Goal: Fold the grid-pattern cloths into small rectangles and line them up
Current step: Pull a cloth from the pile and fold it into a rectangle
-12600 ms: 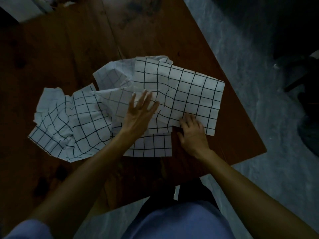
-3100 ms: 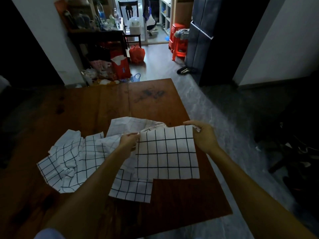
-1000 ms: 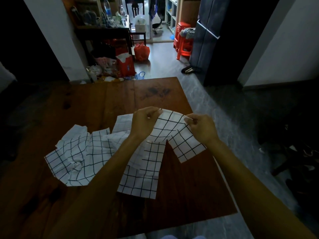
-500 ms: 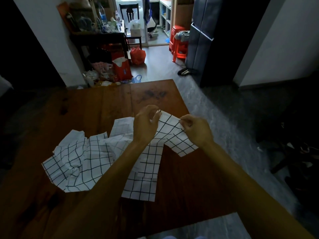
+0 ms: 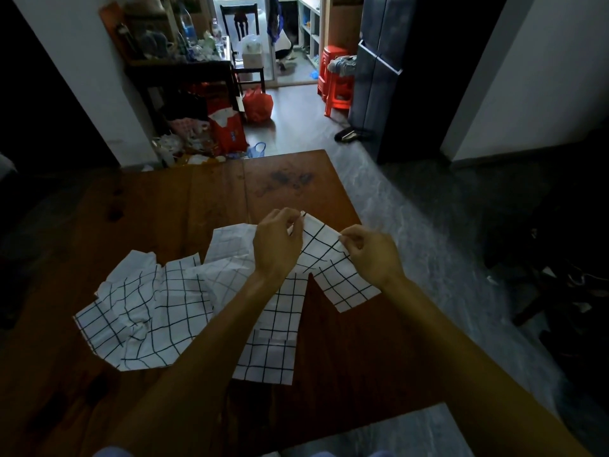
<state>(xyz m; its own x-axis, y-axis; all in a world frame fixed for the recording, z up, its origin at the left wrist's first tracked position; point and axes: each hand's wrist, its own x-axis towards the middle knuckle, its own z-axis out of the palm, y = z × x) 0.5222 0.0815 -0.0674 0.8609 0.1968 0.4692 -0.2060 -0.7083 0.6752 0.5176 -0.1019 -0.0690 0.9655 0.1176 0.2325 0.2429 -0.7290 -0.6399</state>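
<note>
A brown wooden table fills the lower frame; a dark stain marks its far right part. Grey marbled floor lies to the right. Beyond the far edge, a red bag sits on the floor beside a red carton and mixed clutter. A dark side table carries bottles. A dark chair stands in the doorway. Red stools stand beside a tall grey cabinet. A dark shoe lies at the cabinet base.
</note>
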